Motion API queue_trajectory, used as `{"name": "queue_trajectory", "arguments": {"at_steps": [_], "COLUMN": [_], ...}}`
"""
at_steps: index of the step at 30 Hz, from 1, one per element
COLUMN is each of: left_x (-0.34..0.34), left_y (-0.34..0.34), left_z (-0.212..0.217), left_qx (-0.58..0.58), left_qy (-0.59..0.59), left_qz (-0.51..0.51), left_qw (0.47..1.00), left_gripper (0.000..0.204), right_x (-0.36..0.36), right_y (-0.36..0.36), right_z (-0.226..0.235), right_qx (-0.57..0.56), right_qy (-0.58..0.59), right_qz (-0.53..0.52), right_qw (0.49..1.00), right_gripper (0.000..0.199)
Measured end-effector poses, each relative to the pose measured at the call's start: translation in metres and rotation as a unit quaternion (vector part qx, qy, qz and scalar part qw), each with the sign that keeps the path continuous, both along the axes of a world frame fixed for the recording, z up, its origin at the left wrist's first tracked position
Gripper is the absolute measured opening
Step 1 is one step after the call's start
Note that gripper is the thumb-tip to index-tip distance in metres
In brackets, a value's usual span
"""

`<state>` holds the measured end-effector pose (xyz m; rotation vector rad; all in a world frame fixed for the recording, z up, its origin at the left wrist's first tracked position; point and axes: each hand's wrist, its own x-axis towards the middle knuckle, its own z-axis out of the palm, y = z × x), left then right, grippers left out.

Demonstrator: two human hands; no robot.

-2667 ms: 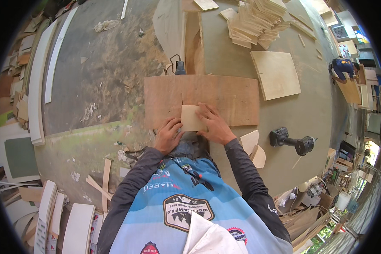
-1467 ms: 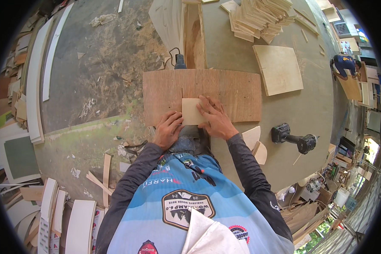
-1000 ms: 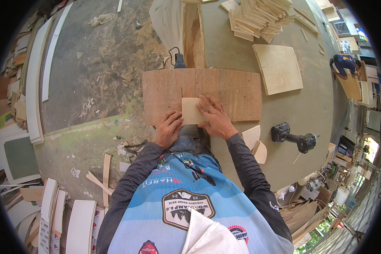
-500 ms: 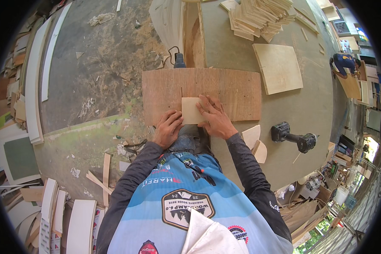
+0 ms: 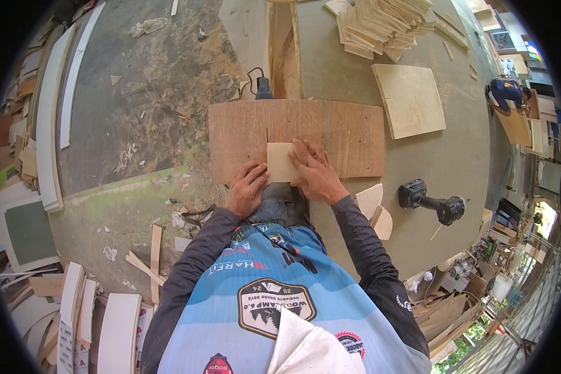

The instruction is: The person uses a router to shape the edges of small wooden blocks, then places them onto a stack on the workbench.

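Observation:
A small pale plywood piece [image 5: 280, 163] lies flat on a reddish-brown wooden board [image 5: 349, 138] in front of me. Its left edge lines up with a narrow dark slit in that board. My right hand [image 5: 321, 174] grips the piece from the right, fingertips on top and thumb by the near edge. At the near left corner, my left hand [image 5: 247, 187] is closed with its fingertips against the piece. The underside of both hands is hidden. Beyond the board's far edge, part of a blue corded power tool [image 5: 264, 89] sticks out.
To the right lie a black cordless drill [image 5: 431, 202], curved pale offcuts [image 5: 374, 206] and a larger plywood panel [image 5: 411, 101]. Thin panels are stacked [image 5: 383, 25] at the far right. Wood strips [image 5: 156, 255] and debris lie at left. Another person [image 5: 508, 92] bends over work far right.

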<state>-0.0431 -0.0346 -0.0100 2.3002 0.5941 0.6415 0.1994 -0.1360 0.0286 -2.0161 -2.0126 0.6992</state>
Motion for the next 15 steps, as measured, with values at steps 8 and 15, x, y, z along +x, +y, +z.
{"name": "queue_trajectory", "arguments": {"at_steps": [8,15], "left_x": [-0.0009,-0.0017], "left_y": [-0.0007,-0.0008], "left_z": [0.0,-0.0028], "left_qx": [0.007,0.012], "left_qy": [0.005,0.014], "left_qz": [-0.003,-0.004], "left_qw": [1.0,1.0], "left_gripper": [0.031,0.031], "right_x": [-0.0006,-0.0017], "right_y": [0.0003,0.0004], "right_z": [0.0008,0.0024], "right_qx": [0.007,0.007], "right_qy": [-0.003,-0.01], "right_qz": [0.003,0.002], "right_qw": [1.0,1.0], "right_gripper": [0.081,0.082]}}
